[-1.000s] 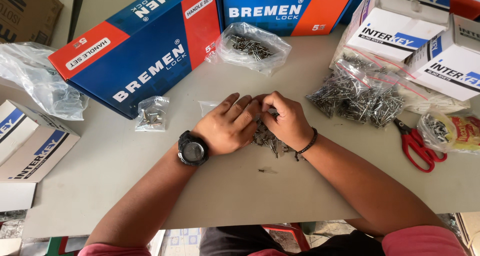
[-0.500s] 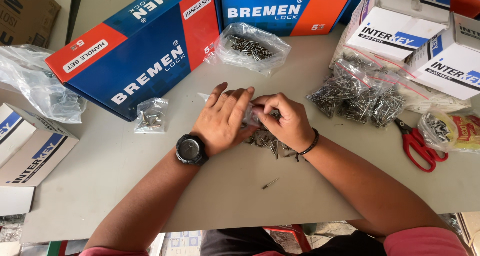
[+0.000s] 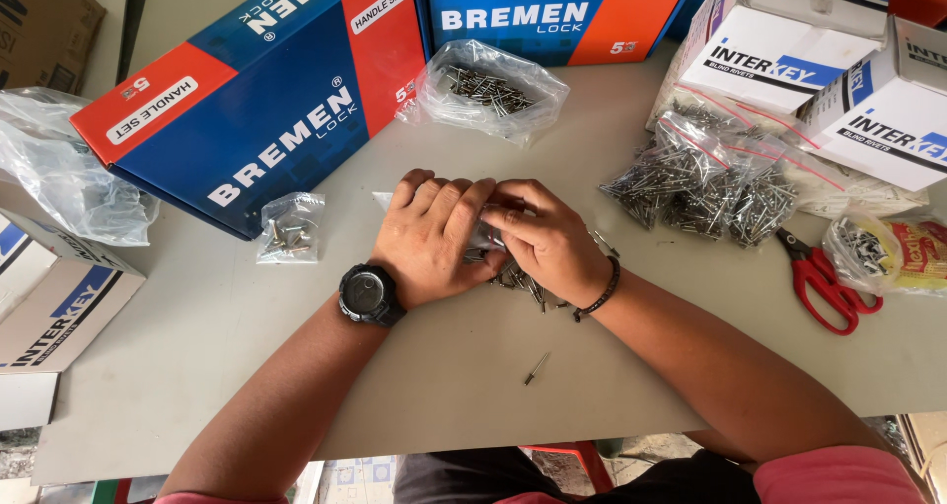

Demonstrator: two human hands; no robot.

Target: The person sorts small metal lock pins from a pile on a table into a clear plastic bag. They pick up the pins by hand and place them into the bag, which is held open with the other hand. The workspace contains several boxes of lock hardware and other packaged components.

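Both my hands meet at the middle of the grey table (image 3: 197, 366). My left hand (image 3: 434, 233), with a black watch on the wrist, lies curled over a small clear plastic bag (image 3: 387, 202) whose corner pokes out beside it. My right hand (image 3: 547, 238), with a dark bracelet, pinches the same bag from the right. Under and beside the hands lies a loose pile of small metal rivets (image 3: 523, 285). One single rivet (image 3: 536, 368) lies apart, nearer to me.
A small filled bag of rivets (image 3: 288, 230) lies left of my hands. Behind are blue-and-red boxes (image 3: 266, 100), an open bag of rivets (image 3: 488, 90), white boxes (image 3: 769, 60), several tied rivet bags (image 3: 700, 183), red scissors (image 3: 819, 282) and a yellow packet (image 3: 903, 252).
My left hand's fingers have closed from spread to curled over the bag. A single rivet now lies apart on the table in front of the pile.
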